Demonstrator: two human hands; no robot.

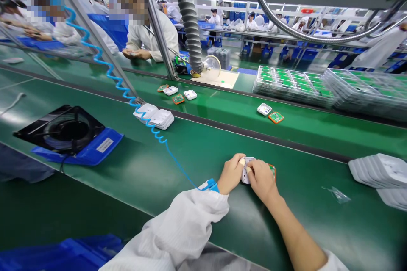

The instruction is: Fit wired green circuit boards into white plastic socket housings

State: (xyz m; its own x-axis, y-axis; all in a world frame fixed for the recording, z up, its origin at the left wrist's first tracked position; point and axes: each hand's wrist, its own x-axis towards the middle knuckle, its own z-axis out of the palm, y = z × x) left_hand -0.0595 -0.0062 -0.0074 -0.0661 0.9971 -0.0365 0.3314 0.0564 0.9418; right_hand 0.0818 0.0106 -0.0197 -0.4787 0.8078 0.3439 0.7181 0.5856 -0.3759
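Observation:
Both my hands meet over a small white plastic casing (247, 168) resting on the green belt (197, 152). My left hand (231, 173) grips its left side, the thumb wearing a finger cot. My right hand (262, 179) closes over its right side, where an orange-edged green circuit board (272, 170) peeks out. A blue coiled cord (108, 70) runs from my left wrist up to the frame at top left.
Two white casings (155, 116) lie left of centre on the belt. A black fan on a blue base (68, 133) stands at left. More casings and boards (270, 113) ride the far belt, with stacked trays (294, 82) behind. White casings (380, 170) pile at right. Several workers sit opposite.

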